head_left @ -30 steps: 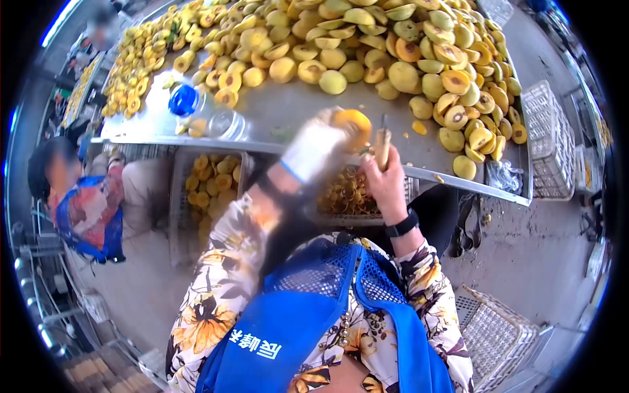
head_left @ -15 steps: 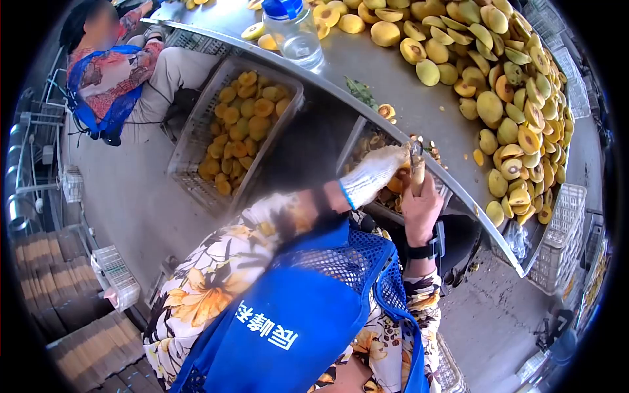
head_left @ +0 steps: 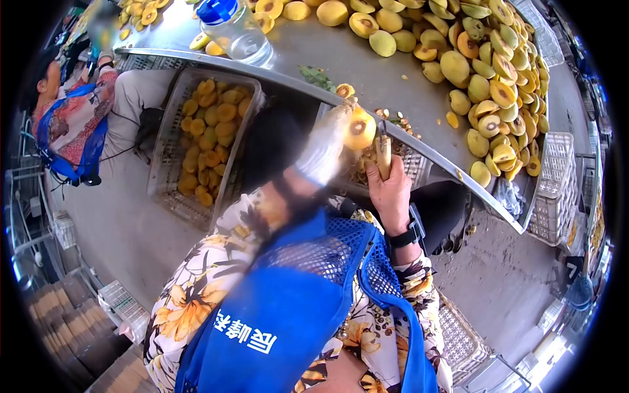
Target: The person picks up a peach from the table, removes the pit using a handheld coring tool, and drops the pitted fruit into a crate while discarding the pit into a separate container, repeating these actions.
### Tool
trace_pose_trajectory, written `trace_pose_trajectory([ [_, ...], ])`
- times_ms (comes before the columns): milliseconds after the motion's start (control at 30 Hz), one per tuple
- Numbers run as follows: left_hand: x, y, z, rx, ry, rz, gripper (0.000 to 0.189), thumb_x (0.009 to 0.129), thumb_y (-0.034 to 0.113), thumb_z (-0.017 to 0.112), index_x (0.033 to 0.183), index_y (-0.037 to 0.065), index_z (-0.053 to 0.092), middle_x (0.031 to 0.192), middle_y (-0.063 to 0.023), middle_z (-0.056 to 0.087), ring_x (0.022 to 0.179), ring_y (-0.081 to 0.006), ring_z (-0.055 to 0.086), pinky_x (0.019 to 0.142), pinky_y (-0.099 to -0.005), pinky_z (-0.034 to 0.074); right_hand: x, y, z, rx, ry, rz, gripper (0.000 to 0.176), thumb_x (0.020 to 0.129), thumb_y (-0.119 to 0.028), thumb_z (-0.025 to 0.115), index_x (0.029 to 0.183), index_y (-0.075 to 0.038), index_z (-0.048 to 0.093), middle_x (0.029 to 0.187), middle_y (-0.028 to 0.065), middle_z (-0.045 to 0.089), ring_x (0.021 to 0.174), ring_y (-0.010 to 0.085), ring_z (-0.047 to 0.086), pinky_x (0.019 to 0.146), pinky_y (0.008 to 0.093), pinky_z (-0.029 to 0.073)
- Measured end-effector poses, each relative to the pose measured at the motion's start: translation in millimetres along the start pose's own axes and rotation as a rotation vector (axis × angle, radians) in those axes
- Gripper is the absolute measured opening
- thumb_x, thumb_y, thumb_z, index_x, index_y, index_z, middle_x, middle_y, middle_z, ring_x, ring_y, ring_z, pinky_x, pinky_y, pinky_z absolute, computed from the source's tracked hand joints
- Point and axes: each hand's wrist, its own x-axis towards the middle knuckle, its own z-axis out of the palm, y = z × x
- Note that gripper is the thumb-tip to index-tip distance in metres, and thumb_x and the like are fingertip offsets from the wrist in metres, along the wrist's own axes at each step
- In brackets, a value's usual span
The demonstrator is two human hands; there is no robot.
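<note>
My left hand (head_left: pixel 327 141), in a white glove blurred by motion, holds a yellow fruit half (head_left: pixel 360 128) whose cut face shows a brown centre. Bare, my right hand (head_left: pixel 389 190) is closed round the wooden handle of a small tool (head_left: pixel 383 152), its dark metal end pointing up. Both hands are just in front of the metal table's edge (head_left: pixel 419 145), above a crate (head_left: pixel 413 164) of scraps. One small cut piece (head_left: pixel 344 90) lies on the edge beside my glove.
Many fruit halves (head_left: pixel 488 78) are heaped on the table at the right. A water bottle (head_left: pixel 236 36) stands at the back left. A crate of yellow halves (head_left: pixel 213 131) is on the floor at left, near a seated person (head_left: pixel 85 124). Stacked crates (head_left: pixel 553 190) are at right.
My left hand has moved away from the tool to the left, and the fruit half in it now shows fully. My right hand still grips the tool. The whole view has shifted.
</note>
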Motion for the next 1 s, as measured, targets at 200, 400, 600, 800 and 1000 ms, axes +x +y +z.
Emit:
trace_pose_trajectory([
  [200, 8.0, -22.2, -10.4, 0.156, -0.201, 0.314, 0.031, 0.093, 0.018, 0.049, 0.118, 0.000, 0.049, 0.109, -0.0081, 0.057, 0.099, -0.0159, 0.055, 0.086, -0.0277, 0.045, -8.4, -11.5, -2.9, 0.083, -0.157, 0.081, 0.024, 0.084, -0.021, 0.058, 0.088, 0.000, 0.048, 0.075, 0.0282, 0.058, 0.075, 0.0475, 0.056, 0.061, 0.0487, 0.045],
  [400, 7.9, -29.5, -4.1, 0.367, -0.152, 0.675, 0.022, 0.090, 0.017, 0.053, 0.108, 0.004, 0.056, 0.097, -0.0050, 0.060, 0.087, -0.0136, 0.057, 0.076, -0.0269, 0.048, -13.2, -5.7, 6.5, 0.067, -0.141, 0.045, 0.018, 0.083, -0.011, 0.054, 0.088, 0.003, 0.043, 0.074, 0.0304, 0.056, 0.073, 0.0489, 0.055, 0.061, 0.0519, 0.044],
  [600, 17.3, -35.2, -21.7, 1.010, -0.138, 0.970, 0.028, 0.091, 0.014, 0.048, 0.114, -0.001, 0.053, 0.105, -0.0116, 0.058, 0.098, -0.0190, 0.056, 0.085, -0.0303, 0.047, -13.5, -6.0, 7.9, 0.073, -0.221, 0.060, 0.022, 0.079, -0.008, 0.052, 0.093, 0.005, 0.041, 0.073, 0.0325, 0.056, 0.075, 0.0494, 0.055, 0.066, 0.0529, 0.044],
  [800, 15.1, -21.0, -20.2, 0.150, -0.379, 0.254, 0.026, 0.093, 0.023, 0.047, 0.103, 0.002, 0.057, 0.093, -0.0053, 0.060, 0.081, -0.0142, 0.058, 0.072, -0.0261, 0.049, -12.0, -1.6, 4.2, -0.001, -0.350, -0.012, 0.025, 0.075, -0.007, 0.054, 0.093, 0.005, 0.040, 0.074, 0.0320, 0.056, 0.076, 0.0490, 0.054, 0.069, 0.0519, 0.043],
  [1000, 26.7, -1.4, -19.6, 0.229, -0.298, 0.008, 0.029, 0.091, 0.025, 0.051, 0.103, 0.000, 0.059, 0.091, -0.0062, 0.061, 0.079, -0.0141, 0.059, 0.070, -0.0254, 0.049, -8.1, -2.3, -5.3, 0.041, -0.399, -0.078, 0.026, 0.074, -0.005, 0.053, 0.094, 0.007, 0.041, 0.072, 0.0305, 0.056, 0.074, 0.0466, 0.056, 0.066, 0.0507, 0.044],
])
